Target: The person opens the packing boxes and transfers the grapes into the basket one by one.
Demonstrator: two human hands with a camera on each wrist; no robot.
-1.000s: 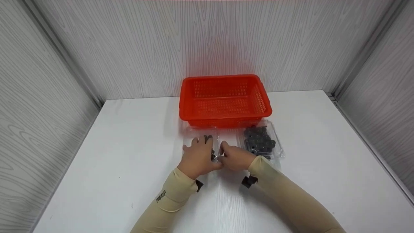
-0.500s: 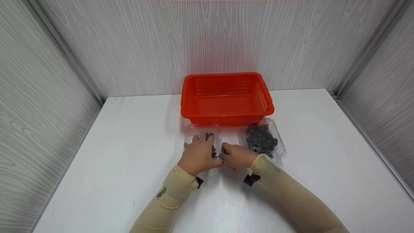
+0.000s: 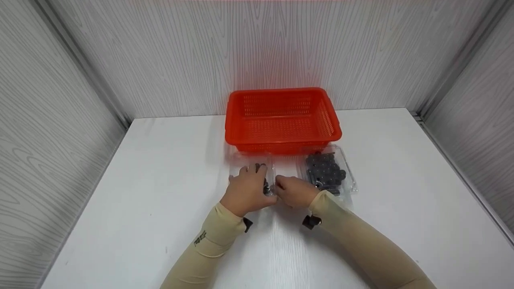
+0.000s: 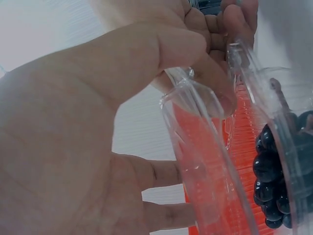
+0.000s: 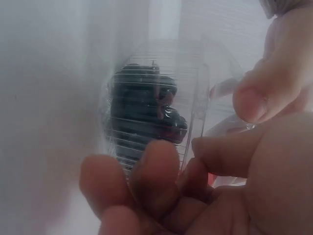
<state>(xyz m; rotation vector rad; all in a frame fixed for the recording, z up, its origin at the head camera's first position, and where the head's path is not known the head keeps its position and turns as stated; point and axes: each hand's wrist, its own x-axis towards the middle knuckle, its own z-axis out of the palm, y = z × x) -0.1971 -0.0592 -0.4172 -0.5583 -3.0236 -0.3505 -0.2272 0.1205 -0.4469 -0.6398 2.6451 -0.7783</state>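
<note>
Grapes point(image 4: 269, 169) risked spilling.
Left hand point(image 3: 245, 192) gripped the clear lid point(image 4: 210, 152), right hand point(image 3: 295, 192) pinched the tray point(image 5: 198, 110) edge; a sudden tug could have tipped it.

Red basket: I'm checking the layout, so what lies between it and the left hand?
In the head view, the far part of a clear box lies between the red basket and the left hand, which partly hides the dark fruit inside.

Clear plastic container point(image 5: 193, 68) with ribbed wall, dark glossy grapes point(image 5: 134, 105) and brown stem point(image 5: 160, 105) showing through, right hand point(image 5: 222, 205) near, fingers curled by the container's edge, left hand point(image 5: 279, 81) farther, thumb just beside it.
</note>
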